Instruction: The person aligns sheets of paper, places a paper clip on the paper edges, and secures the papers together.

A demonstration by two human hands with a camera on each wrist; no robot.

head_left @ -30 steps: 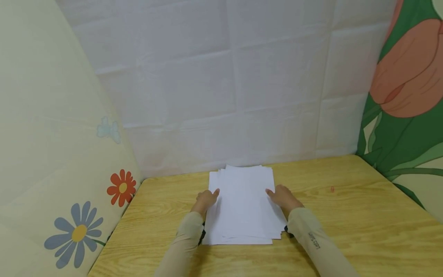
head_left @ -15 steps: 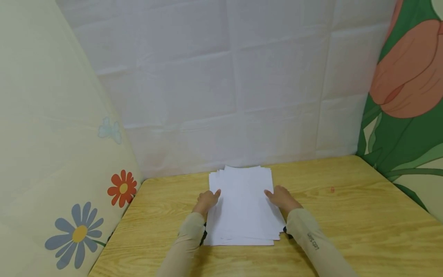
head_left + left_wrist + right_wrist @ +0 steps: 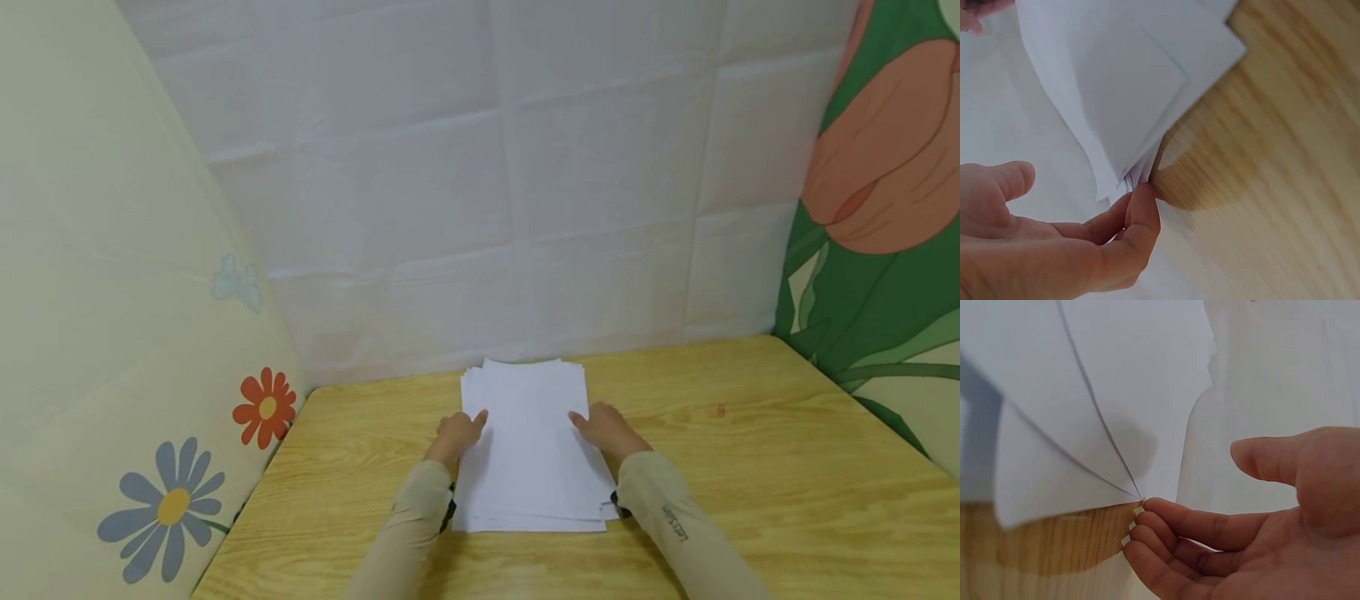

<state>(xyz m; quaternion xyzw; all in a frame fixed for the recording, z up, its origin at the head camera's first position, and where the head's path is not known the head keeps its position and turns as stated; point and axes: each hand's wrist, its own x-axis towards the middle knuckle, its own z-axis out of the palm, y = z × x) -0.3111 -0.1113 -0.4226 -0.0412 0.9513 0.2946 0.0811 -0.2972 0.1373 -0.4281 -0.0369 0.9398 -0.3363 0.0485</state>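
A stack of white paper sheets [image 3: 532, 450] lies on the table between my hands, its edges uneven at top and bottom. My left hand [image 3: 456, 435] is at the stack's left side; in the left wrist view its fingertips press against the sheet edges while the thumb [image 3: 1017, 179] stays apart from the paper. On the opposite side, my right hand [image 3: 609, 429] has its fingers [image 3: 1191, 525] lined up against the right edges, thumb raised clear. Several sheets fan apart at the fingertips in the right wrist view.
The wooden table [image 3: 750, 500] spreads out on both sides of the paper. Behind it hangs a creased white sheet [image 3: 420, 208]. Walls with printed flowers flank the table, a red flower [image 3: 266, 407] on the left and a large tulip [image 3: 885, 158] on the right.
My left hand has moved slightly right and the right hand slightly left, narrowing the gap. The sheets have slid closer together, with the left edges better lined up.
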